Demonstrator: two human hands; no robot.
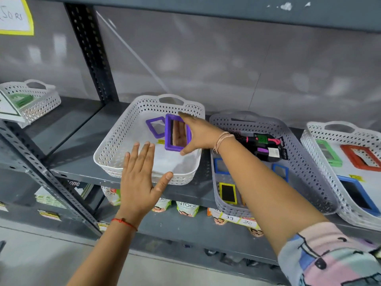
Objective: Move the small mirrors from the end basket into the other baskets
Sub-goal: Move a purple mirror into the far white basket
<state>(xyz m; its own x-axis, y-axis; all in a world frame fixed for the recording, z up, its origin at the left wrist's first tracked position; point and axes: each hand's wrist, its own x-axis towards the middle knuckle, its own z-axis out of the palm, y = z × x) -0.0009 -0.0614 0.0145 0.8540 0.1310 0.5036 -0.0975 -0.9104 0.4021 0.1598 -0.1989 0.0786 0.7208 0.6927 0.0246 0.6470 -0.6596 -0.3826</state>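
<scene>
Shelf (191, 195): grey metal, carrying perforated plastic baskets.
White basket (115, 141): rectangular lattice walls; a second purple mirror (156, 127) lies flat inside.
Your left hand (138, 182): fingers spread flat, empty, at the basket's near rim.
Your right hand (199, 134): thumb below, fingers above, gripping the purple-framed mirror (177, 133) upright over the basket.

Right hand (196, 134) reaches forward and left, arm outstretched, thumb low and fingers high, grip closed on the edges of an upright purple-framed rectangular mirror (176, 133). Left hand (141, 178) flat, palm down, fingers extended together, thumb splayed right, holding nothing.
</scene>
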